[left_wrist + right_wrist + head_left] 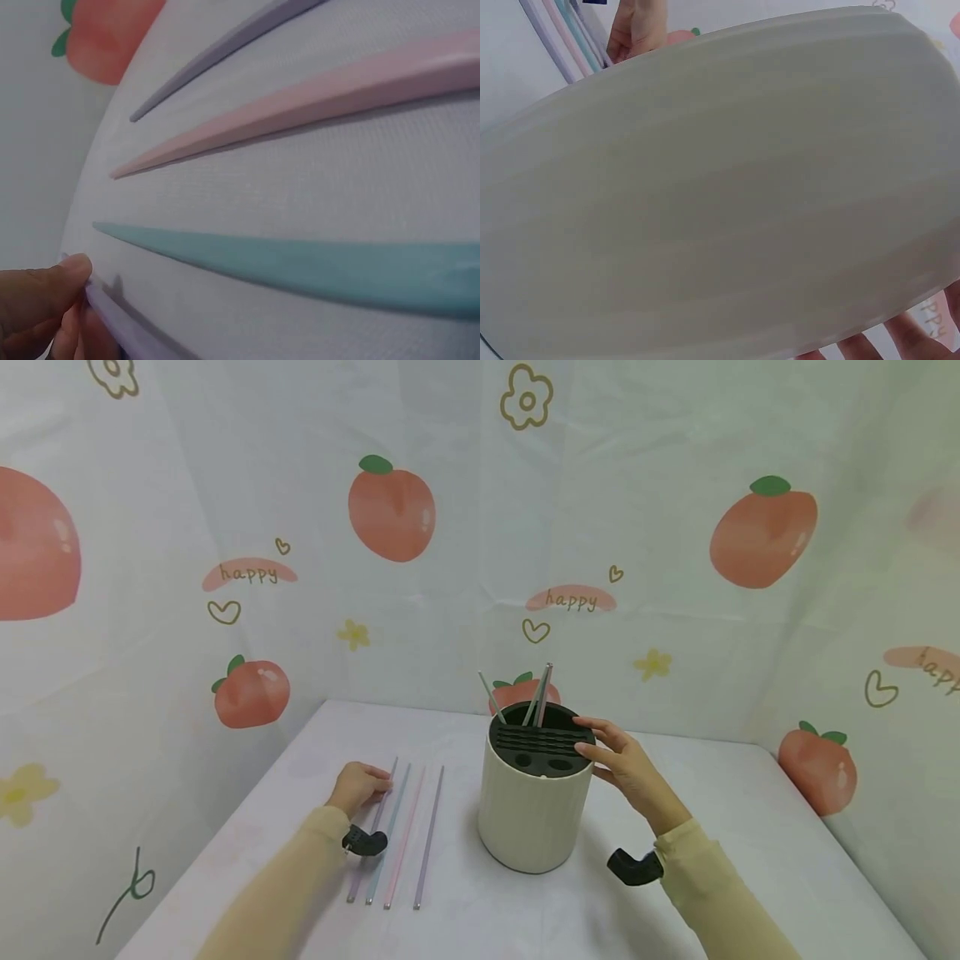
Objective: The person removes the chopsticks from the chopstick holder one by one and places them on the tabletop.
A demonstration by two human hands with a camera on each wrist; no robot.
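Observation:
Near the thin far end, my left hand point(358, 787) pinches a purple chopstick point(124, 322), leftmost in a row on the table. Beside it lie a light blue chopstick point(388, 835), a pink chopstick point(406, 835) and another purple chopstick point(429, 837), all pointing away from me. To their right stands a cream ribbed utensil holder point(528, 818) with a black slotted top point(536, 756). A few chopsticks point(542, 697) stand upright or leaning in its rear opening. With fingers spread, my right hand point(626, 768) touches the holder's right rim and side.
The white-covered table point(675, 843) meets a hanging cloth backdrop point(465, 593) printed with peaches and flowers along its back edge. A black wrist camera point(365, 841) sits on the left wrist, another black camera point(635, 867) on the right.

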